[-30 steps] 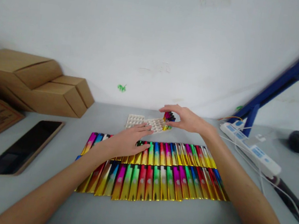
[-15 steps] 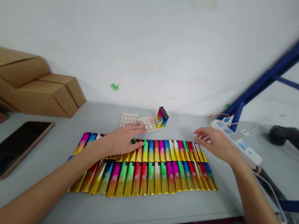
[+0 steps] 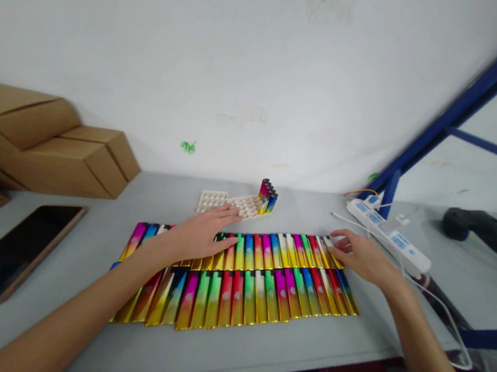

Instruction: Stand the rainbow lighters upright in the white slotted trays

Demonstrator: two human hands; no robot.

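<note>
Two rows of shiny, many-coloured flat lighters [image 3: 259,284] lie side by side on the grey table [image 3: 86,250]. My left hand [image 3: 201,233] rests flat and open on the left part of the back row. My right hand [image 3: 357,257] is at the right end of the back row, fingers curled down onto the outermost lighters; whether it grips one I cannot make out. Behind the rows lies a white holed tray [image 3: 232,203] with several lighters [image 3: 267,195] standing upright at its right end.
Brown cardboard boxes [image 3: 49,146] are stacked at the back left. A dark tablet in a brown frame [image 3: 9,253] lies on the left. A white power strip [image 3: 389,238] with cables runs on the right, by a blue metal frame [image 3: 456,115] and a black tool [image 3: 474,224].
My right hand left the upright lighters on the tray, swung right and came down onto the right end of the back row. My left hand stayed put. The camera shifted slightly right.
</note>
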